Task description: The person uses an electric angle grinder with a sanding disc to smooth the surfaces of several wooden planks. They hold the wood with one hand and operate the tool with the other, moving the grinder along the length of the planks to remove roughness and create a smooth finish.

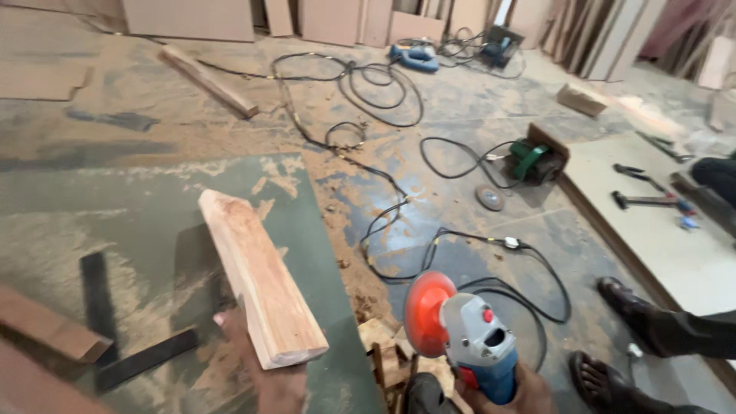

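While one left hand (pixel 264 368) grips one wooden block (pixel 261 280), one right hand (pixel 514 392) holds one grinder (pixel 468 333).

Sawdust all over the floor (pixel 230 130) in front of me. Black cables (pixel 368 92) loop across it, w/ a long wood plank (pixel 208 80) lying far left. Green power tool (pixel 533 162) sits near the pale board (pixel 652 245) on my right, a loose round disc (pixel 489 198) just beside it. Blue tool (pixel 414 57) farther back by the stacked panels (pixel 330 19). Dark strips (pixel 96 295) on the green sheet (pixel 92 222). Someone's sandaled foot (pixel 606 379) and a black shoe (pixel 625 303) at lower right. Wood offcuts (pixel 379 341) piled by my knees.
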